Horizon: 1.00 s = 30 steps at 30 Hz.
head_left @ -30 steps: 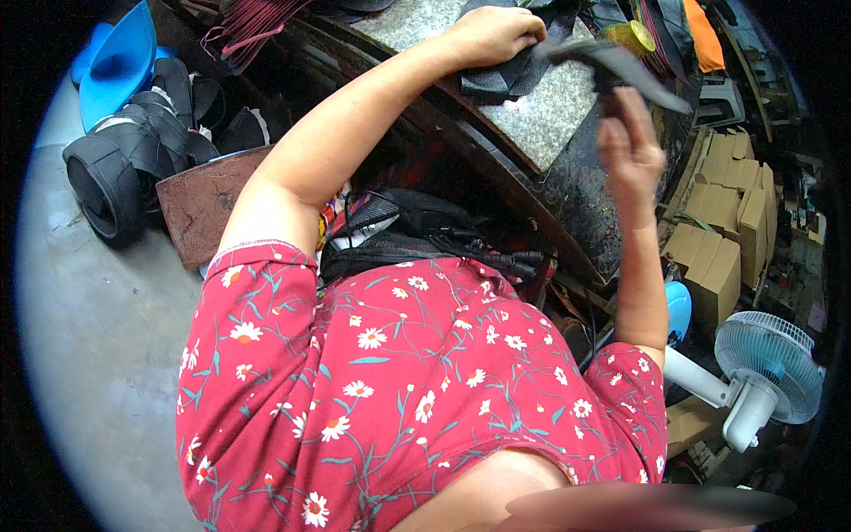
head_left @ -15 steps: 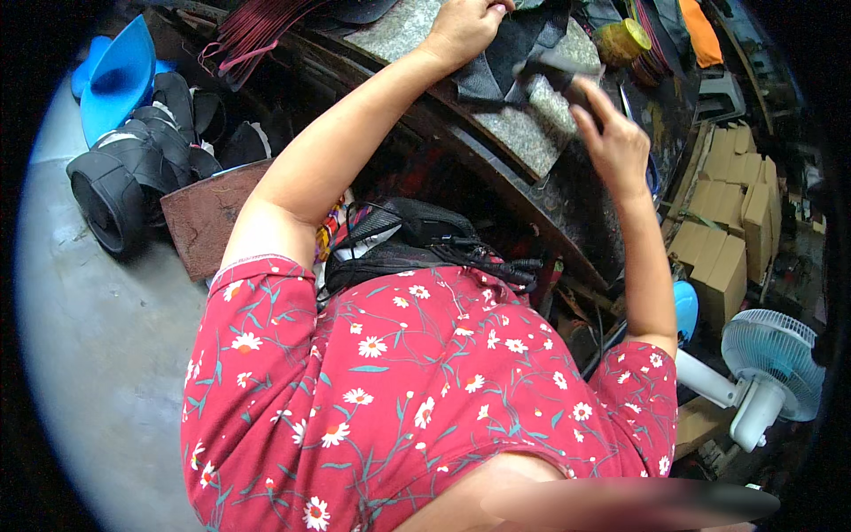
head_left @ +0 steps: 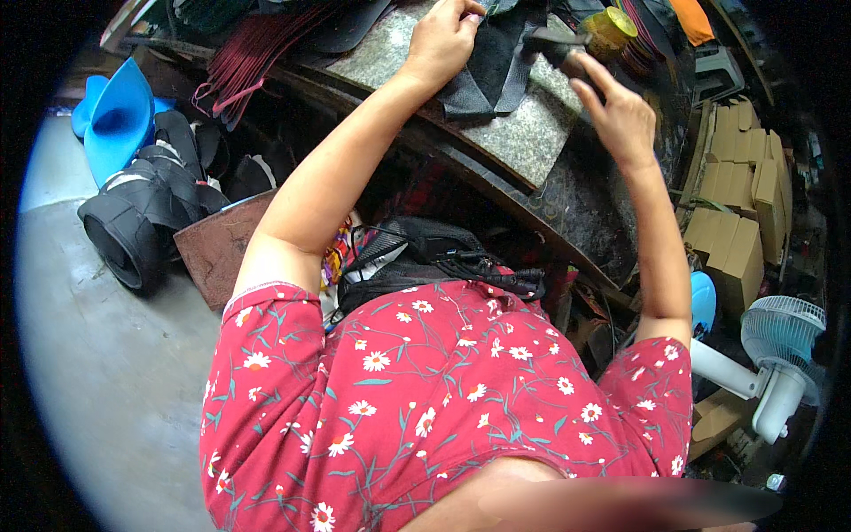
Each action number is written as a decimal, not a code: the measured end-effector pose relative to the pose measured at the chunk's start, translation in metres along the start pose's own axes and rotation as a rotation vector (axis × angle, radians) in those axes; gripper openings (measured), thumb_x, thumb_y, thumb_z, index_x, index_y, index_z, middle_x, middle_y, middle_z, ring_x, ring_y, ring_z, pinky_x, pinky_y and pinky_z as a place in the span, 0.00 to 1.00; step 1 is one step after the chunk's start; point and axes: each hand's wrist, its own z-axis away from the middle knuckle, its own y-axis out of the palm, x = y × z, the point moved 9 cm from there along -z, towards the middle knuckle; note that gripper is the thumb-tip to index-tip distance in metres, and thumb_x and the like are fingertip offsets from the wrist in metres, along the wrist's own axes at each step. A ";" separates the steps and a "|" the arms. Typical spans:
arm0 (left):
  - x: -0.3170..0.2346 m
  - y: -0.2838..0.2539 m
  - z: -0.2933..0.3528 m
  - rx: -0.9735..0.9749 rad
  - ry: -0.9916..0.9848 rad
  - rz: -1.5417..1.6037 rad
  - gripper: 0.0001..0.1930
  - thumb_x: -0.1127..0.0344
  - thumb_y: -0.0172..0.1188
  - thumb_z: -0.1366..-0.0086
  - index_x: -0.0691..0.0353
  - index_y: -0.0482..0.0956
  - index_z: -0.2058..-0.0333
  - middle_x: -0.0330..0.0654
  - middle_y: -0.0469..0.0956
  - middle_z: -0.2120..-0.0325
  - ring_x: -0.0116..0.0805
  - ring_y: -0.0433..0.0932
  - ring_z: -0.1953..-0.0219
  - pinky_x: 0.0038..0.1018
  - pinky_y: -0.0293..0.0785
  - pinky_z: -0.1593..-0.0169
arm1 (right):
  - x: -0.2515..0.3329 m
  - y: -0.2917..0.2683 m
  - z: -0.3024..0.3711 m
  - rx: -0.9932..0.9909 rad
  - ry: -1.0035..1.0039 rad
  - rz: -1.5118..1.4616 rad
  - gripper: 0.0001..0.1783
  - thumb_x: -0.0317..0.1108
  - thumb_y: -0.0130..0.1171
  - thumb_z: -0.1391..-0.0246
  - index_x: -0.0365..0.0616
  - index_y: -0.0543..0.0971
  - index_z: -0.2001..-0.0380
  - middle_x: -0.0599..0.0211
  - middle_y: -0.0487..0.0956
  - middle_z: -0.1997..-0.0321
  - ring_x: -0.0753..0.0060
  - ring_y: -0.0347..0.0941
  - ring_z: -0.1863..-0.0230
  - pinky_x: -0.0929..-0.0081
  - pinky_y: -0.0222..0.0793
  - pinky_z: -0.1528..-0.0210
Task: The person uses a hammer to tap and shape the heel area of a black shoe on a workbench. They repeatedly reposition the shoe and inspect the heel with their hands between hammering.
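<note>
A dark hammer point(head_left: 557, 46), a little blurred, is gripped in my right hand point(head_left: 620, 120). Its head hovers beside the right edge of a black leather-like piece point(head_left: 490, 64). That piece has folded-looking strips along its sides and lies on a speckled grey stone slab point(head_left: 532, 133). My left hand point(head_left: 445, 43) is closed at the upper left of the piece, with fingertips pinched on its edge. The top of the picture cuts off part of that hand and of the piece.
The slab rests on a dark worktable point(head_left: 594, 213). A yellow tin point(head_left: 612, 31) stands behind the hammer. Dark red strips point(head_left: 266, 62) hang off the table's left. Cardboard boxes point(head_left: 731, 239) and a white fan point(head_left: 780, 346) stand right; black rolled pieces point(head_left: 133, 213) sit on the left floor.
The hammer has shifted up, away from the slab. The black piece lies at a different angle, with my left hand still at its edge. The whole view has tilted slightly.
</note>
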 end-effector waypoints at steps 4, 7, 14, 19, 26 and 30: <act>-0.007 -0.006 -0.001 -0.065 0.054 -0.155 0.08 0.66 0.56 0.35 0.61 0.80 0.62 0.47 0.80 0.64 0.47 0.80 0.59 0.37 0.74 0.53 | -0.013 -0.015 0.008 -0.031 0.135 -0.294 0.22 0.55 0.56 0.40 0.69 0.77 0.43 0.60 0.84 0.60 0.53 0.82 0.61 0.62 0.78 0.61; -0.003 -0.005 -0.001 -0.040 -0.013 -0.091 0.08 0.68 0.54 0.35 0.64 0.80 0.62 0.51 0.80 0.64 0.49 0.79 0.58 0.38 0.74 0.52 | 0.030 -0.016 0.030 -0.034 -0.210 -0.373 0.22 0.52 0.59 0.41 0.65 0.78 0.44 0.61 0.83 0.54 0.58 0.82 0.56 0.66 0.78 0.57; -0.012 -0.008 0.000 -0.039 0.006 -0.089 0.07 0.69 0.55 0.35 0.64 0.79 0.62 0.49 0.79 0.65 0.46 0.79 0.62 0.36 0.74 0.56 | -0.015 -0.004 -0.018 -0.071 0.016 0.033 0.22 0.61 0.51 0.39 0.76 0.75 0.43 0.57 0.83 0.70 0.53 0.81 0.69 0.60 0.76 0.71; -0.011 -0.004 -0.001 -0.014 -0.045 -0.129 0.09 0.69 0.56 0.33 0.66 0.79 0.58 0.46 0.81 0.64 0.34 0.80 0.62 0.28 0.75 0.55 | 0.004 -0.035 0.002 -0.352 -0.027 -0.358 0.23 0.57 0.56 0.40 0.70 0.76 0.43 0.58 0.84 0.63 0.51 0.82 0.64 0.61 0.78 0.65; -0.022 -0.002 0.003 0.028 0.011 -0.128 0.08 0.69 0.58 0.35 0.64 0.79 0.60 0.46 0.80 0.66 0.36 0.80 0.64 0.29 0.75 0.58 | -0.010 -0.011 -0.022 -0.065 0.017 -0.077 0.23 0.63 0.52 0.42 0.81 0.75 0.43 0.55 0.83 0.69 0.51 0.82 0.66 0.58 0.78 0.66; -0.059 0.005 0.008 0.062 0.221 -0.262 0.10 0.64 0.63 0.37 0.63 0.79 0.61 0.46 0.80 0.65 0.41 0.80 0.63 0.31 0.75 0.57 | -0.033 0.011 -0.024 -0.040 0.194 -0.177 0.24 0.64 0.52 0.41 0.77 0.75 0.43 0.53 0.83 0.66 0.48 0.81 0.62 0.54 0.77 0.62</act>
